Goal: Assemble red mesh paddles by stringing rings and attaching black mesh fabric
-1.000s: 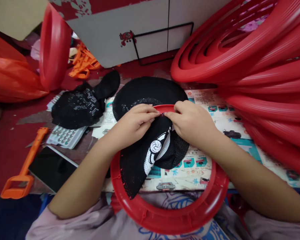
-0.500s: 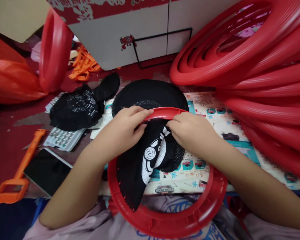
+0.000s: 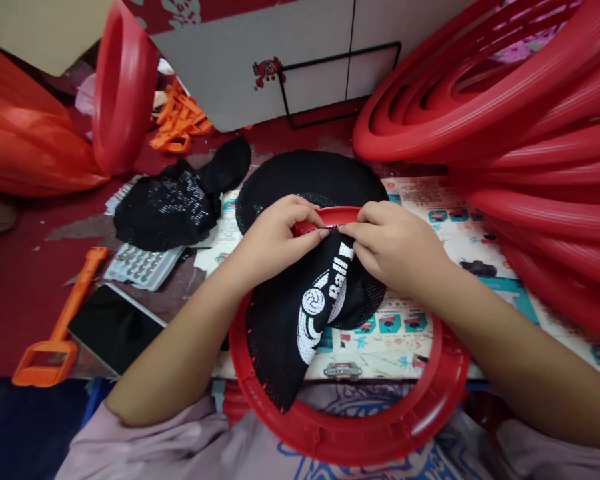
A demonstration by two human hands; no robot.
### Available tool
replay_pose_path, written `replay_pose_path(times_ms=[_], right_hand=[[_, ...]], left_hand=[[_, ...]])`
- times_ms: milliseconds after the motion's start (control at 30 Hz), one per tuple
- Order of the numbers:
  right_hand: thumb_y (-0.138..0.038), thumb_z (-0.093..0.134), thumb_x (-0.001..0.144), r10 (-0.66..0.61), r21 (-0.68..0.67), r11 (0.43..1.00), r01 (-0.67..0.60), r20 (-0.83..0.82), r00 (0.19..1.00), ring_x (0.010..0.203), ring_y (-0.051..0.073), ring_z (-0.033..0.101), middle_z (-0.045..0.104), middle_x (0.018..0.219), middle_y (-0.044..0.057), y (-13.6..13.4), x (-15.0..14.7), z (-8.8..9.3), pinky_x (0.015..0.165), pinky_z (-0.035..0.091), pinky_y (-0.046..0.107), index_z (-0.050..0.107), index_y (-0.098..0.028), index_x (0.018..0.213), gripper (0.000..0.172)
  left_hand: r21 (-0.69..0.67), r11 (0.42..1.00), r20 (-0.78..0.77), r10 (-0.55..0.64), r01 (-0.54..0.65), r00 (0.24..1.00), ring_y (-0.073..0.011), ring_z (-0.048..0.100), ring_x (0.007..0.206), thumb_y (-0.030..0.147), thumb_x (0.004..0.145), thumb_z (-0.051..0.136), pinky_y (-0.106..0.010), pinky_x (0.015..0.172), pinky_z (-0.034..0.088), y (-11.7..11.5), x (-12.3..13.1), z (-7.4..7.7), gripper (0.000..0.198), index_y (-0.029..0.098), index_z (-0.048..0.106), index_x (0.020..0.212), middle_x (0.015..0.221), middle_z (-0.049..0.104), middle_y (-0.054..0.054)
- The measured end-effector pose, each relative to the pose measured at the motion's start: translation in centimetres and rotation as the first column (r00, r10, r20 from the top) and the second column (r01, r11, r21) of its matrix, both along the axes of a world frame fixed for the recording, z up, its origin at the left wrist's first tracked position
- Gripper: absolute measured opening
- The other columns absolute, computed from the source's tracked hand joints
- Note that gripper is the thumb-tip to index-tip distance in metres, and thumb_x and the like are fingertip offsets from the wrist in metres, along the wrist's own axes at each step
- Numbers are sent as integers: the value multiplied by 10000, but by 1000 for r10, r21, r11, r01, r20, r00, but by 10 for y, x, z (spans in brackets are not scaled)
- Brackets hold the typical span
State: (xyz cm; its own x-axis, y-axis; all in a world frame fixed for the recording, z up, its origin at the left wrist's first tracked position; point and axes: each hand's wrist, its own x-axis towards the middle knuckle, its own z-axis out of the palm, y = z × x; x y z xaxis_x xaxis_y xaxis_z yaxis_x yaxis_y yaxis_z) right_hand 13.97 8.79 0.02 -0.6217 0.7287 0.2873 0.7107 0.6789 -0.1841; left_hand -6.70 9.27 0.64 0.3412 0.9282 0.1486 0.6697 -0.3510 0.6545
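A red plastic ring (image 3: 360, 433) lies across my lap and the table edge. A black mesh net (image 3: 285, 327) with a white ball logo and lettering hangs inside it from the ring's far rim. My left hand (image 3: 275, 240) and my right hand (image 3: 395, 243) meet at that far rim, fingers pinched on the net's edge where it touches the red rim. Their fingertips almost touch each other.
A pile of black mesh rounds (image 3: 310, 177) lies behind my hands, another crumpled net (image 3: 173, 207) to the left. A tall stack of red rings (image 3: 520, 133) fills the right. A phone (image 3: 113, 327), calculator (image 3: 140, 263) and orange handle (image 3: 63, 320) lie left on the table.
The hands have drawn closer together on the far rim. The net has shifted, and more of its white lettering shows now. The view has moved slightly.
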Motion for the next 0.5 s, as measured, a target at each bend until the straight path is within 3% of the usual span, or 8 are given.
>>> replay_pose_path(times_ms=[300,500], right_hand=[[-185,420,920,-27,84,996,23,58,998,737,200,436,582,820,92,-1,0,1,634,286,317,747,-174,975,332],[-184,458,918,-72,31,997,68,137,988,745,193,410,579,851,90,0,-1,3,620,243,310,738,-196,1015,297]], left_hand=[[2,1000,14,30,-30,999,-167,580,845,255,863,583,-315,793,455,0,3,-4,124,164,658,827,877,588,-31],[36,998,-48,51,-50,998,-171,566,818,249,875,556,-307,743,432,0,5,-6,134,164,653,837,859,583,-29]])
